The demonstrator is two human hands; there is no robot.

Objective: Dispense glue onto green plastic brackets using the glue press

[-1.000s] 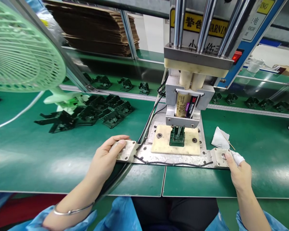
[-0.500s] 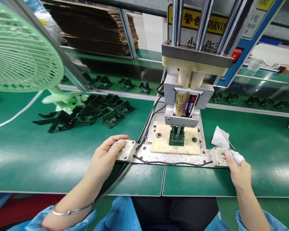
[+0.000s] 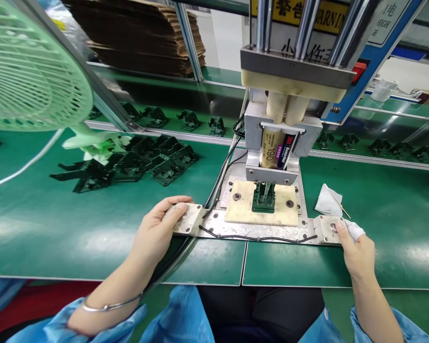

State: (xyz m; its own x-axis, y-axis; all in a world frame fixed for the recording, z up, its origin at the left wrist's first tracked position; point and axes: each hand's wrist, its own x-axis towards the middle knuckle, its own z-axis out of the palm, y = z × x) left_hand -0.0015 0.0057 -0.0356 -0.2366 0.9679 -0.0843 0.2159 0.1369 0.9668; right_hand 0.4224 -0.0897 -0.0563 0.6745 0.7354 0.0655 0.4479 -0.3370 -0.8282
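Observation:
My left hand (image 3: 157, 231) lies over the left metal button block (image 3: 186, 218), fingers draped flat on it and the thumb on top. My right hand (image 3: 357, 252) has its thumb on the round button of the right block (image 3: 326, 227). Its other fingers are curled, with a white bit at them that I cannot name. Between the blocks a cream fixture plate (image 3: 243, 212) carries a dark green part (image 3: 263, 200). The machine head (image 3: 282, 138), holding a glue cartridge (image 3: 273, 150), stands right over that part.
A pile of dark green parts (image 3: 143, 162) lies at the left, beside a green fan (image 3: 28, 71). A white tissue with a stick (image 3: 328, 201) lies right of the fixture. More parts (image 3: 378, 145) line the belt behind. Black cables (image 3: 221, 176) run from the machine to the table's front edge.
Both hands stay on their button blocks. The view has shifted slightly; the machine head still sits over the part.

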